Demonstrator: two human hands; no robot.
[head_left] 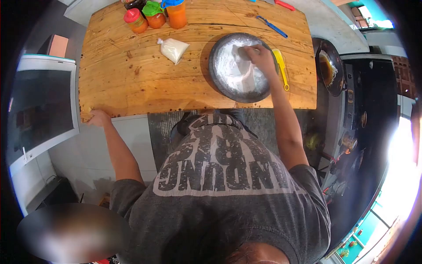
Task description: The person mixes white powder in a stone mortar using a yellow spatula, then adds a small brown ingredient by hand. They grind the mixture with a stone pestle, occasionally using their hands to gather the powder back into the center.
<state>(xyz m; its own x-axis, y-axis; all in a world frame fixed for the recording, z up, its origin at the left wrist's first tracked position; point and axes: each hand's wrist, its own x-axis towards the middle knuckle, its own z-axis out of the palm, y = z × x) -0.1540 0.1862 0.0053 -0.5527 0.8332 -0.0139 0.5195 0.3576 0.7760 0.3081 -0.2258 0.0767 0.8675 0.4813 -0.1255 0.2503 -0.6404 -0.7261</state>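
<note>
My right hand (260, 58) is over a round metal pan (226, 72) with a dark rim, on the right part of the wooden table. Its fingers are bent together near the pan's whitish inside; what they hold, if anything, is hidden. At the table's front left corner, my left hand (99, 118) rests by the edge, its fingers too small to read clearly. A tied plastic bag of pale contents (174, 49) lies left of the pan. Just right of the pan is a yellow-handled tool (281, 70).
Lidded jars (176, 15) stand at the table's back left. A blue peeler-like tool (272, 27) and a red-handled tool (285, 5) lie at the back right. Beyond the table's right edge is a dark wok (329, 68). A glass-fronted cabinet door (44, 97) is at the left.
</note>
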